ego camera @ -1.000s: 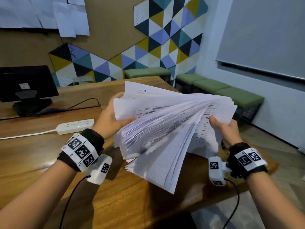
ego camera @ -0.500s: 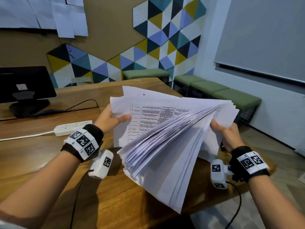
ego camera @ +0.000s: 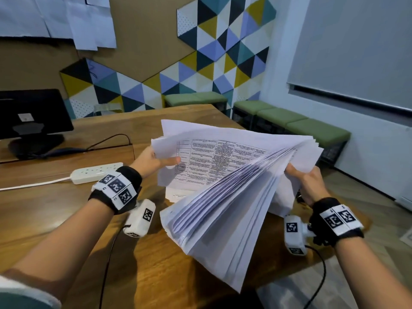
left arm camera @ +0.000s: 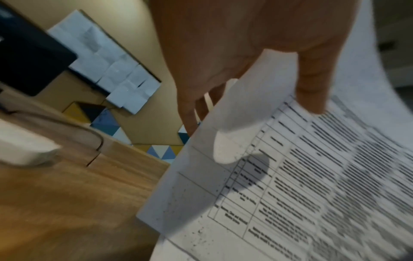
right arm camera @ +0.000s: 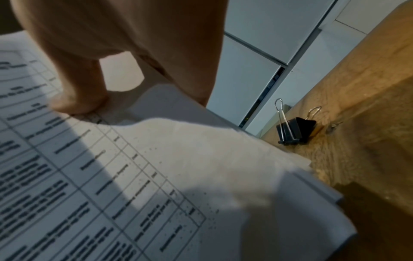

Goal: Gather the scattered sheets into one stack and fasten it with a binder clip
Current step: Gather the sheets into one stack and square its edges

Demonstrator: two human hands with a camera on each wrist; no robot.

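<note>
A thick stack of white printed sheets [ego camera: 225, 188] hangs in the air above the wooden table [ego camera: 55, 210], fanned out toward me. My left hand [ego camera: 156, 162] pinches its left edge, thumb on a page with a printed table [left arm camera: 312, 176]. My right hand [ego camera: 305, 181] grips the right edge, thumb pressing on top [right arm camera: 78, 104]. A black binder clip [right arm camera: 295, 129] with silver handles stands on the table near its right edge, beyond the paper; in the head view the paper and my right hand hide it.
A white power strip [ego camera: 95, 172] with its cord lies on the table to the left. A black monitor [ego camera: 31, 117] stands at the far left. Green benches [ego camera: 301, 128] line the wall beyond the table's right edge.
The fanned sheets have fallen toward my right hand, baring a printed page under my left thumb. Both hands kept their hold.
</note>
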